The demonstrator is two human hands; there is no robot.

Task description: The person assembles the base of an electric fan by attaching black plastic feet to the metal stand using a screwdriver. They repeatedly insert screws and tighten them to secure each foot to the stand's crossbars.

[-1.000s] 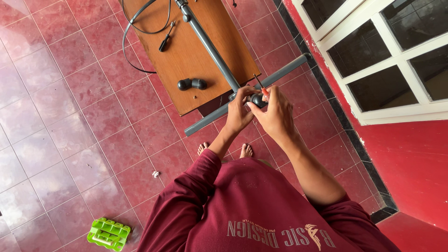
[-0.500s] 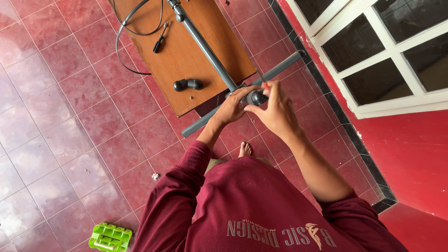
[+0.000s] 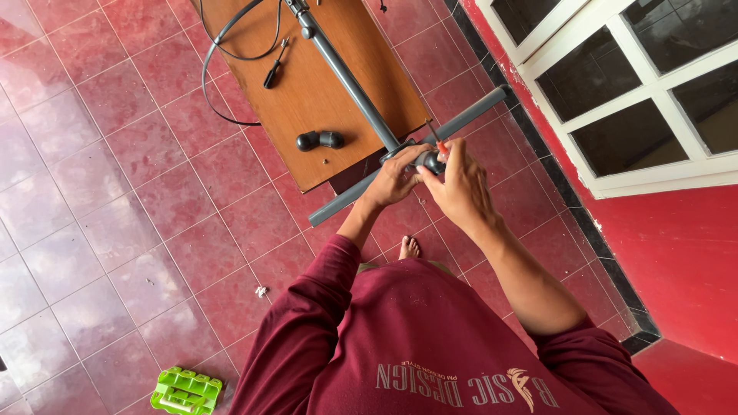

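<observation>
Just off the near edge of the worktop (image 3: 307, 92), the left hand (image 3: 396, 180) closes around the dark fitting (image 3: 425, 161) where the grey pipes (image 3: 354, 77) cross. The right hand (image 3: 460, 184) pinches a red-handled screwdriver (image 3: 439, 146) at it. Judging by this, keeping the blade square and the fitting steady matters most.

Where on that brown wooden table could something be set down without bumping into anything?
The wooden table has a bare patch between the screwdriver and the black elbow fitting, left of the long grey pipe. A second strip lies right of that pipe. The near corner is crowded: the left hand and right hand work there at the pipe joint.
</observation>
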